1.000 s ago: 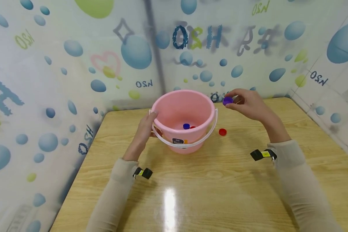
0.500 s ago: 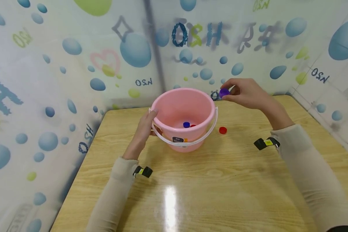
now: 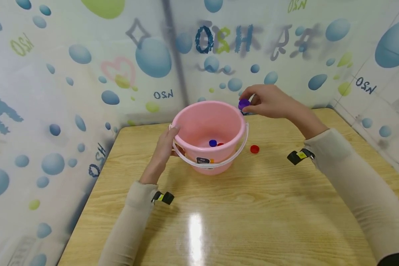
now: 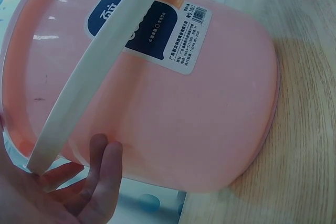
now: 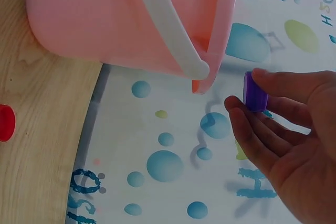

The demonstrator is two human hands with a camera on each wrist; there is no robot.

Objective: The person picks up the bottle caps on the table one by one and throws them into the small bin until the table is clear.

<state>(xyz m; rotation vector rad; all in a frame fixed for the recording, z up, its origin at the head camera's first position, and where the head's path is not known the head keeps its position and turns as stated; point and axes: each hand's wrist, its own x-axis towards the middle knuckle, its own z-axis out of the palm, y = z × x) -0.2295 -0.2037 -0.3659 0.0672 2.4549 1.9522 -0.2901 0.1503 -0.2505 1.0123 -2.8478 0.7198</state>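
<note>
A pink bucket (image 3: 206, 157) with a white handle (image 3: 219, 165) stands on the wooden table. My left hand (image 3: 164, 147) grips its rim at the left, thumb over the edge and fingers along the outer wall, as the left wrist view also shows. My right hand (image 3: 269, 101) pinches a purple bottle cap (image 5: 255, 92) between thumb and fingertips, raised beside the bucket's right rim. Inside, on the bottom, lie a blue cap (image 3: 212, 143) and a red cap (image 3: 220, 144), the latter partly hidden by the front rim.
Another red cap (image 3: 254, 149) lies on the table (image 3: 252, 207) to the right of the bucket. Behind the table rises a wall covering (image 3: 153, 111) printed with blue and green drops.
My right hand has risen and moved left with the purple cap, from over the table's right side to beside the bucket's rim. The left hand keeps its grip.
</note>
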